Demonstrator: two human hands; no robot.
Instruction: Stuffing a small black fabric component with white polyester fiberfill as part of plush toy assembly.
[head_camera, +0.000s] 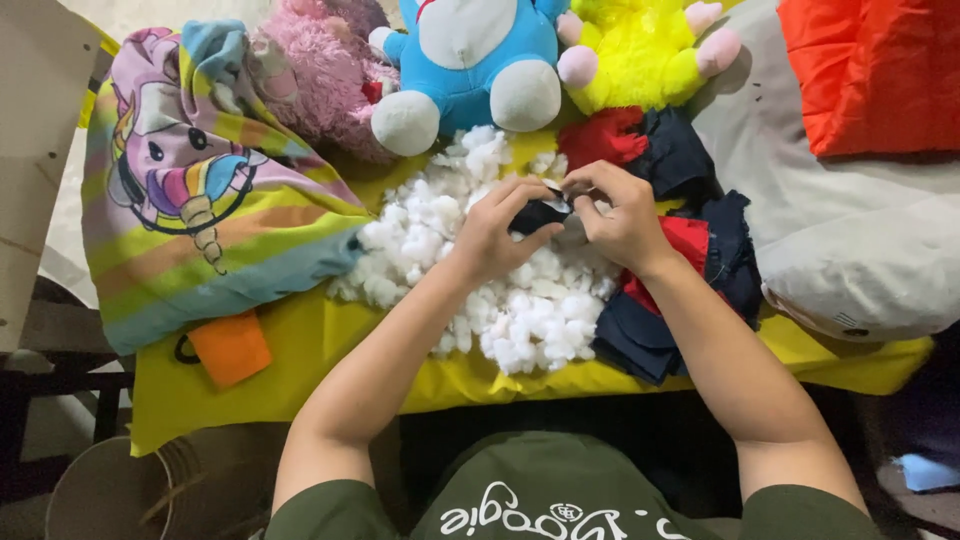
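Note:
Both my hands meet over a heap of white stuffing fluff on a yellow cloth. My left hand and my right hand together pinch a small dark navy fabric piece between the fingers. A pile of red and navy fabric scraps lies under and to the right of my right wrist.
A rainbow unicorn-print cushion lies at the left, an orange fabric piece below it. Pink, blue-and-white and yellow plush toys sit at the back. At the right are a grey-white pillow and orange fabric. A round basket stands lower left.

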